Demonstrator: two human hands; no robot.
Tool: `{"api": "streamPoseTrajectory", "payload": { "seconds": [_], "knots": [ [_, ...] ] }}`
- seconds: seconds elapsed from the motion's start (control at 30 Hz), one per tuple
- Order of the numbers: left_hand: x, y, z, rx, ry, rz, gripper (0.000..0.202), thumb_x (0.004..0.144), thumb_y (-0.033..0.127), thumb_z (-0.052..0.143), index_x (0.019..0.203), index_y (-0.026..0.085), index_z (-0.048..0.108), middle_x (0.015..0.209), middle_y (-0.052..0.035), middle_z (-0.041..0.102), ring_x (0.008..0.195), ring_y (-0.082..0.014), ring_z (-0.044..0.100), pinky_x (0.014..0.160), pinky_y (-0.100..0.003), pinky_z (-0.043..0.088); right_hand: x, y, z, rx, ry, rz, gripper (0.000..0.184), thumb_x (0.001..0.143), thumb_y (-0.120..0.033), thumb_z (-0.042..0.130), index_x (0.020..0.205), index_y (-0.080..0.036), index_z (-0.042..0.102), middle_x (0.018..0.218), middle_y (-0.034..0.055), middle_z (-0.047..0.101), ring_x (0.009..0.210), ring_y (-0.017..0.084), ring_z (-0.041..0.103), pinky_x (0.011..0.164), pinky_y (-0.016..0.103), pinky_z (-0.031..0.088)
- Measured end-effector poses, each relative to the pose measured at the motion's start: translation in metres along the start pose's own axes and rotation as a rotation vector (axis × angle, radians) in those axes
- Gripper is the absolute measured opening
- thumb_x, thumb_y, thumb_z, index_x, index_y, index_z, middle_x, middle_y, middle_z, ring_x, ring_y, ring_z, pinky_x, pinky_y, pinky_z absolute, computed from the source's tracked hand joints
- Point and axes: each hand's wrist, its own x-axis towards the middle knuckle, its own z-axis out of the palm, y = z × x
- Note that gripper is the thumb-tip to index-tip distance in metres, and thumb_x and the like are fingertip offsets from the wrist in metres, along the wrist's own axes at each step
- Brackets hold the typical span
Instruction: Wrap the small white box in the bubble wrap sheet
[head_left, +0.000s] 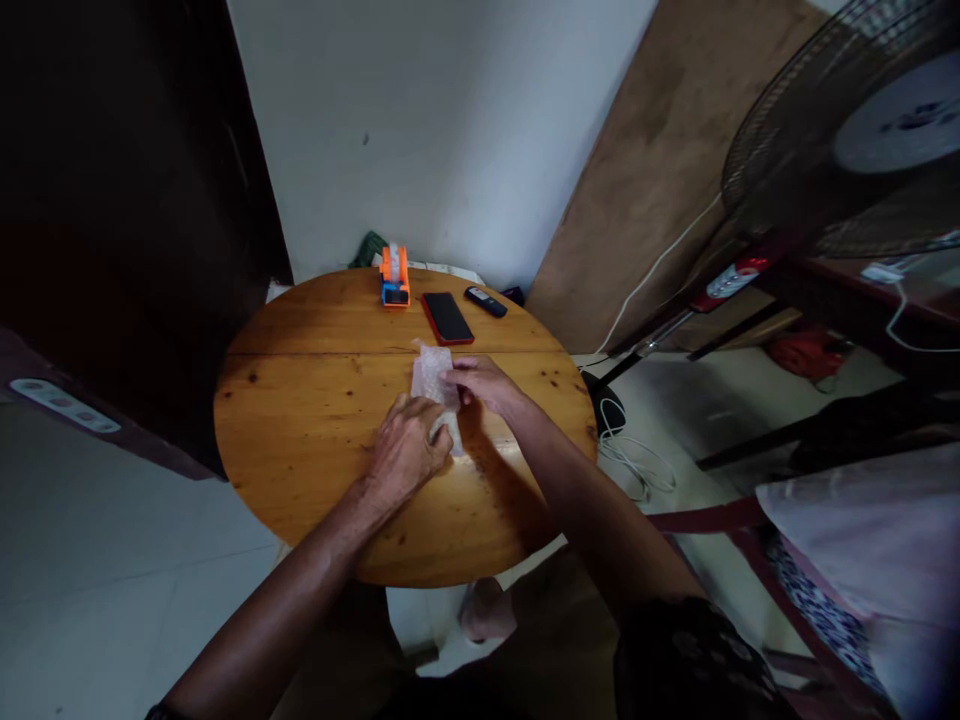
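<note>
A piece of whitish, see-through bubble wrap (pixel 434 368) lies near the middle of the round wooden table (pixel 300 440). My left hand (pixel 411 435) is over its lower left part, thumb and fingers curled onto the wrap. From the right, my right hand (pixel 478 382) grips the wrap's right edge between thumb and fingers. Whether anything lies inside the wrap I cannot tell. Just beyond it rests a phone (pixel 448 318) with a dark screen and a red edge.
An orange and blue tape dispenser (pixel 394 277) stands at the table's far edge. Right of the phone lies a small dark handset-like device (pixel 485 301). A standing fan (pixel 847 140) rises at the right, with a loose white cable (pixel 637 455) on the floor.
</note>
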Motion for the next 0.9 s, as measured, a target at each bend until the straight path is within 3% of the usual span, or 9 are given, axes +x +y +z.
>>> {"api": "streamPoseTrajectory", "payload": {
  "seconds": [0.2, 0.33, 0.47, 0.63, 0.73, 0.83, 0.9],
  "knots": [
    [-0.001, 0.001, 0.001, -0.035, 0.05, -0.017, 0.025, 0.083, 0.016, 0.055, 0.102, 0.02, 0.072, 0.121, -0.0107, 0.071, 0.112, -0.0264, 0.064, 0.109, -0.045, 0.043, 0.01, -0.006, 0.006, -0.017, -0.052, -0.057, 0.012, 0.067, -0.019, 0.071, 0.078, -0.014, 0.068, 0.053, -0.0053, 0.056, 0.043, 0.007, 0.043, 0.037, 0.019, 0.03],
    [0.0, -0.001, 0.001, -0.038, 0.013, -0.032, 0.021, 0.083, 0.015, 0.055, 0.095, 0.021, 0.072, 0.11, -0.0082, 0.075, 0.105, -0.0259, 0.066, 0.104, -0.044, 0.046, 0.016, -0.003, 0.01, -0.034, -0.037, -0.055, 0.015, 0.063, -0.017, 0.07, 0.078, -0.015, 0.067, 0.058, -0.0053, 0.058, 0.044, 0.006, 0.042, 0.039, 0.019, 0.026],
    [0.001, 0.001, 0.0, -0.024, 0.001, -0.045, 0.02, 0.082, 0.015, 0.056, 0.094, 0.02, 0.072, 0.105, -0.0085, 0.075, 0.102, -0.0269, 0.064, 0.099, -0.043, 0.048, 0.021, 0.002, 0.009, -0.061, 0.002, -0.061, 0.018, 0.068, -0.027, 0.07, 0.083, -0.016, 0.068, 0.054, -0.0065, 0.055, 0.041, 0.007, 0.038, 0.037, 0.02, 0.021],
    [0.0, 0.004, -0.004, -0.018, -0.004, -0.073, 0.021, 0.082, 0.015, 0.054, 0.093, 0.019, 0.072, 0.099, -0.0078, 0.075, 0.097, -0.0257, 0.063, 0.094, -0.041, 0.049, 0.027, 0.009, 0.011, -0.018, -0.009, -0.104, 0.021, 0.067, -0.032, 0.069, 0.081, -0.016, 0.067, 0.057, -0.0051, 0.055, 0.047, 0.009, 0.042, 0.045, 0.022, 0.03],
    [0.0, 0.003, -0.005, -0.034, -0.004, -0.094, 0.023, 0.082, 0.016, 0.056, 0.097, 0.019, 0.073, 0.1, -0.0066, 0.076, 0.094, -0.0238, 0.063, 0.094, -0.039, 0.049, 0.028, 0.016, 0.017, -0.001, 0.061, -0.202, 0.018, 0.067, -0.032, 0.066, 0.076, -0.017, 0.064, 0.063, -0.0036, 0.057, 0.057, 0.011, 0.046, 0.053, 0.024, 0.035],
    [-0.001, 0.001, -0.006, -0.059, -0.004, -0.111, 0.026, 0.081, 0.016, 0.058, 0.102, 0.02, 0.074, 0.102, -0.0052, 0.076, 0.095, -0.0229, 0.063, 0.092, -0.037, 0.05, 0.026, 0.021, 0.02, -0.044, 0.186, -0.33, 0.02, 0.069, -0.038, 0.064, 0.068, -0.02, 0.055, 0.061, -0.0052, 0.049, 0.06, 0.011, 0.042, 0.054, 0.024, 0.031],
    [-0.002, 0.0, -0.007, -0.058, -0.007, -0.122, 0.028, 0.08, 0.015, 0.058, 0.102, 0.021, 0.074, 0.103, -0.0046, 0.076, 0.097, -0.0229, 0.063, 0.093, -0.037, 0.05, 0.024, 0.02, 0.021, 0.012, 0.185, -0.364, 0.021, 0.069, -0.039, 0.064, 0.069, -0.02, 0.054, 0.062, -0.0058, 0.048, 0.061, 0.011, 0.042, 0.054, 0.023, 0.031]
  ]
}}
